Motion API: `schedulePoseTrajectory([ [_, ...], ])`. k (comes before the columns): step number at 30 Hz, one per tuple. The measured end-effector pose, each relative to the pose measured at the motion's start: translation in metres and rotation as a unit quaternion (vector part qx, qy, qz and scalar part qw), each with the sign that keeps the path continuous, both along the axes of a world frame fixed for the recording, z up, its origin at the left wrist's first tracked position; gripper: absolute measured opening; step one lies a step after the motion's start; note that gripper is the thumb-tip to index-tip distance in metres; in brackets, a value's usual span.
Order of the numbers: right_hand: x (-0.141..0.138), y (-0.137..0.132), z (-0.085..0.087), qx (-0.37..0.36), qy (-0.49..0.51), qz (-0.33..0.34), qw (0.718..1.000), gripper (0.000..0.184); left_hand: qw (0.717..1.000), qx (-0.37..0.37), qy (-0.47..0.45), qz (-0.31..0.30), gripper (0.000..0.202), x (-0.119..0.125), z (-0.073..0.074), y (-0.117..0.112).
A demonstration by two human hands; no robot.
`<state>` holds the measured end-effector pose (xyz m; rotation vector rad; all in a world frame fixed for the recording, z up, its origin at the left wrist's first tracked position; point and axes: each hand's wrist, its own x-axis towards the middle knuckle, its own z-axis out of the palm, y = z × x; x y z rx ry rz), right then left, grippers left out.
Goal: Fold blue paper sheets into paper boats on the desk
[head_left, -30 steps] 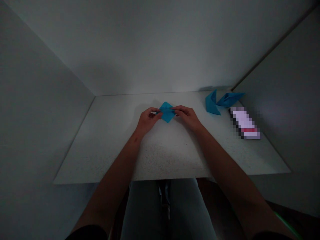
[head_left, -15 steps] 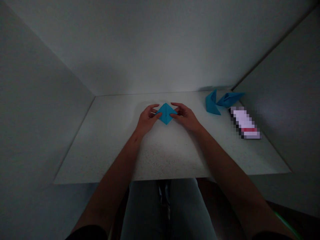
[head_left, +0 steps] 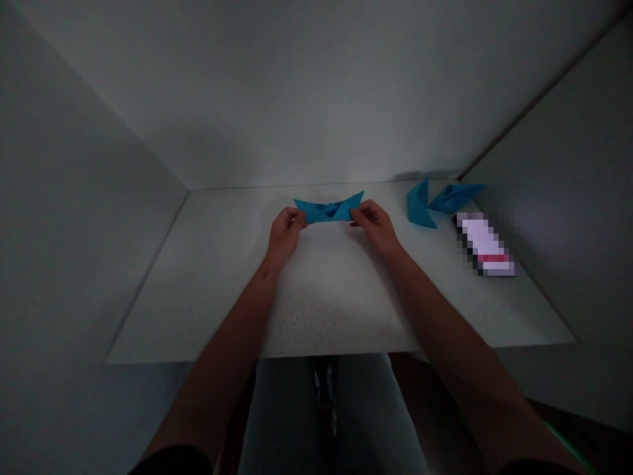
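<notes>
Pale speckled counter [head_left: 326,316], boxed in by a grey back wall [head_left: 306,99]. Near the middle of the counter, close to its back edge: left hand [head_left: 285,234], closed in a pinch on the left end of a blue folded paper boat [head_left: 329,211], thumb toward the camera, fingers mostly behind the paper. Boat long and opened wide, two points rising at its ends and a darker fold at its centre; contact with the counter not certain from this angle. Right hand [head_left: 376,227], likewise closed in a pinch, on the right end. Hands well apart, paper spanning the gap. Grip at the two ends judged a way of keeping the boat spread and the folds in tension, centre left free of fingers and in full view. Further right, near the back right corner of the counter: one blue paper fold [head_left: 419,206], with a second blue paper fold [head_left: 455,195] just beside it, both seemingly set aside from the working spot. Nearer the right edge, just in front of these: a pixelated oblong object [head_left: 483,244], lying at a slant, identity impossible to tell, probably parked clear of the hands. Below the near edge: lap in pale jeans [head_left: 324,409].
</notes>
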<state>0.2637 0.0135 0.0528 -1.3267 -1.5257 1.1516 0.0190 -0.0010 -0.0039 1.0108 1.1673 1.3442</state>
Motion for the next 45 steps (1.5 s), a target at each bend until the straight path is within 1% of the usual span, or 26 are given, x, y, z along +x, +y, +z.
schedulePoseTrajectory([
  [3,0.001,0.002,-0.002,-0.013,0.021,-0.011,1.0,0.058,0.998,-0.008,-0.052,0.016,0.052,0.001,-0.006,0.004],
  [6,-0.002,0.001,-0.002,-0.029,0.047,-0.009,0.998,0.062,0.997,-0.014,-0.073,0.02,0.053,0.001,-0.006,0.005],
  [9,-0.005,-0.001,-0.002,-0.029,0.059,0.002,0.998,0.063,0.998,-0.009,-0.068,-0.005,0.052,0.001,-0.001,0.002],
  [11,-0.008,-0.004,-0.002,-0.024,0.054,0.014,0.998,0.064,0.998,-0.006,-0.05,-0.029,0.053,0.002,0.004,-0.002],
  [14,-0.013,-0.008,-0.002,-0.016,0.049,0.019,0.998,0.067,0.998,-0.012,-0.02,-0.058,0.047,0.003,0.009,-0.008],
  [17,-0.015,-0.01,0.001,-0.009,0.042,0.019,0.999,0.062,0.997,-0.025,-0.026,-0.065,0.042,0.006,0.011,-0.01],
  [21,-0.014,-0.01,0.006,-0.015,0.039,0.032,0.999,0.055,0.996,-0.033,-0.058,-0.058,0.054,0.008,0.008,-0.006],
  [24,-0.012,-0.009,0.009,-0.023,0.017,0.041,0.999,0.055,0.998,-0.035,-0.057,-0.02,0.061,0.004,0.004,-0.001],
  [28,-0.012,-0.011,0.013,-0.033,-0.023,0.072,0.997,0.058,0.997,-0.026,-0.037,0.06,0.061,-0.005,0.002,0.002],
  [31,-0.014,-0.014,0.016,-0.054,-0.048,0.091,0.993,0.071,0.994,-0.024,-0.033,0.103,0.06,-0.01,0.002,0.003],
  [33,-0.015,-0.016,0.017,-0.057,-0.059,0.086,0.993,0.079,0.991,-0.025,-0.029,0.126,0.062,-0.011,0.003,0.004],
  [37,-0.012,-0.017,0.014,-0.037,-0.077,0.069,0.994,0.081,0.989,-0.009,-0.008,0.147,0.065,-0.012,0.004,0.004],
  [40,-0.009,-0.016,0.013,-0.015,-0.058,0.068,0.996,0.078,0.988,0.003,-0.004,0.153,0.065,-0.014,0.006,0.004],
  [45,-0.005,-0.016,0.013,0.019,-0.026,0.06,0.998,0.068,0.985,-0.009,-0.04,0.169,0.065,-0.015,0.008,0.004],
])
